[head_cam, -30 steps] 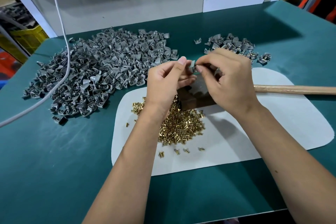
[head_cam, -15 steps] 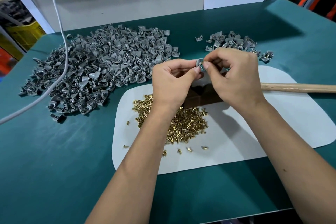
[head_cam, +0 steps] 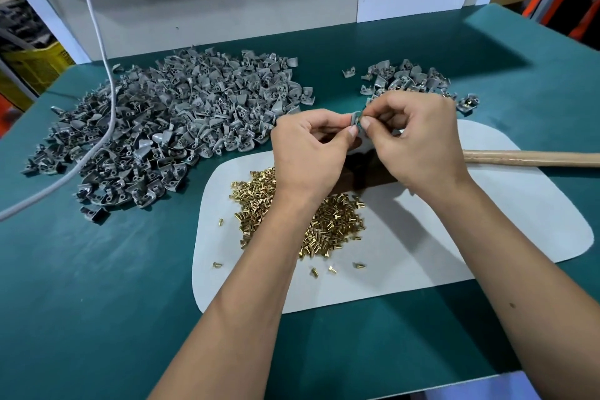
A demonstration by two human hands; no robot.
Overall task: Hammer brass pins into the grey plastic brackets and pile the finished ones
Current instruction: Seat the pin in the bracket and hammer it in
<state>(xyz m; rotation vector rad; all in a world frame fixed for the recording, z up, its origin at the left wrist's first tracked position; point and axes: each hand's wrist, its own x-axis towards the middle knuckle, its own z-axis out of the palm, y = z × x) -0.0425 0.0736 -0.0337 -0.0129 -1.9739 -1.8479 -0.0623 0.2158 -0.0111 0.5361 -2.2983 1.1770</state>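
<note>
My left hand and my right hand meet above the white mat, fingertips together on one small grey bracket. The left thumb and fingers pinch the bracket; the right thumb and forefinger pinch at its top, where any pin is too small to make out. A heap of brass pins lies on the mat under my left wrist. A big pile of grey brackets spreads at the left. A smaller bracket pile sits behind my right hand.
A wooden hammer handle lies across the mat's right side, its head hidden under my hands beside a dark block. A white cable drapes over the left pile. Several loose pins lie near the mat's front.
Both hands have stayed together on the bracket, fingers shifting slightly. The left fingers have curled in closer round it.
</note>
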